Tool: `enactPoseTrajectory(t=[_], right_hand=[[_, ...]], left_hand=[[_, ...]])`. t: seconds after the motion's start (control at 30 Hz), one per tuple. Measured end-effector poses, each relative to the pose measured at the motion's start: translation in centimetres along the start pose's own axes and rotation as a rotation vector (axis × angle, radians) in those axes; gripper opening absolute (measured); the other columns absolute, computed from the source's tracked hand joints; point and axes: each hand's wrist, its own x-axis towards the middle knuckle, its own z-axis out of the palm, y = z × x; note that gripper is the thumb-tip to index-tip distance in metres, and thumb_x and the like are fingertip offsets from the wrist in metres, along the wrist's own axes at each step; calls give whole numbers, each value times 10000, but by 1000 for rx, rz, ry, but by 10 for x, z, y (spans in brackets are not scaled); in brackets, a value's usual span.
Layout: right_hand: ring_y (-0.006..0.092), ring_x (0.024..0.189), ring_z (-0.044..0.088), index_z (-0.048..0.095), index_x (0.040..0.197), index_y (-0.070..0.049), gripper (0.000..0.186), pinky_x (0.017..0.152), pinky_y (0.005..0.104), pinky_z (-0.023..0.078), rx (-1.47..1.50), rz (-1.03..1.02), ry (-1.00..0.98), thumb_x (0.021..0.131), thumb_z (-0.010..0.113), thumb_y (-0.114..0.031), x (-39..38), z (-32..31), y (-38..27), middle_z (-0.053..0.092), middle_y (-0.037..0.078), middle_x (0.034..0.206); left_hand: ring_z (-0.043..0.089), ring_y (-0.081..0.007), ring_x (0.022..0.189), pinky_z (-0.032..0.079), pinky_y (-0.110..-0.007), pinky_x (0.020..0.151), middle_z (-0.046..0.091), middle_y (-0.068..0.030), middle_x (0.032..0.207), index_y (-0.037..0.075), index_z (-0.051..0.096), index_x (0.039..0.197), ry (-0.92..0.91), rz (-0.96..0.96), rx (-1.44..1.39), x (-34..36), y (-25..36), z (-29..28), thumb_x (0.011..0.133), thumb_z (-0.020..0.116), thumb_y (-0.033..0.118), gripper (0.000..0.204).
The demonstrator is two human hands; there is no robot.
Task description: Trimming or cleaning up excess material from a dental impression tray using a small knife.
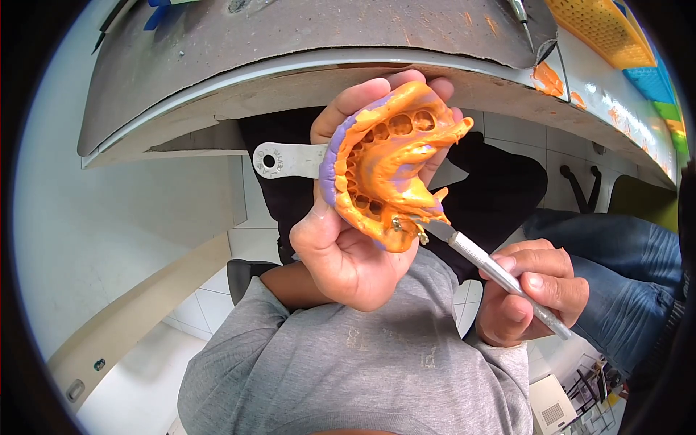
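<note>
My left hand (341, 268) is closed round a dental impression (391, 167) of orange and purple material in a metal tray, whose flat handle (284, 161) with a hole sticks out to the left. Tooth-shaped hollows line the orange surface. A small gold-coloured metal piece (396, 224) sits at its lower right edge. My right hand (529, 290) grips a silver knife (500, 274), its blade against that edge near the metal piece, the tip hidden in or behind the material.
A grey mat (290, 29) with tools lies on the curved bench. A yellow perforated tray (602, 29) and orange smears (551, 80) are at the upper right. Another person's jeans-clad legs (616, 290) are beside me on the right. A beige panel (123, 297) stands left.
</note>
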Motion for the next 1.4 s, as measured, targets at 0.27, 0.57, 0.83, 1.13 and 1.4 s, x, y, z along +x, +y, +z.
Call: enactPoseTrajectory(t=[0.27,0.57,0.83,1.13,1.4], right_hand=[[219,653,661,566,951,29,283,583,299,574,4,-14,23,756,739,-81,5,-1,1,636,181,815],[181,582,611,534,944,-20,218,500,240,526,-130,-152,212,874,625,-205,7,-23,1,552,123,790],[164,611,611,517,933,-22,296,550,235,495,-384,-69,285,855,659,-269,34,-35,3,620,127,728],[221,557,615,518,931,7,265,481,269,545,-32,-179,-163,820,686,-166,20,-18,10,570,131,771],[258,648,660,574,889,12,322,556,313,568,-68,-95,-270,645,781,-16,33,5,7,608,130,707]], left_hand=[[255,-462,1318,206,-562,1107,278,-249,1426,29,288,1393,5,10,-33,4,-2,3,836,445,343,659],[310,-434,1302,277,-533,1082,285,-259,1409,22,260,1388,39,72,-35,-2,3,6,866,400,426,675],[359,-428,1273,341,-493,1049,288,-268,1404,29,244,1391,109,-131,9,-15,18,0,862,421,630,820],[344,-391,1291,302,-473,1085,275,-230,1414,34,195,1401,91,-102,197,-15,5,-20,879,362,633,811],[379,-322,1274,299,-447,1070,310,-209,1393,5,179,1398,97,-12,198,-9,0,-27,927,331,553,739]])
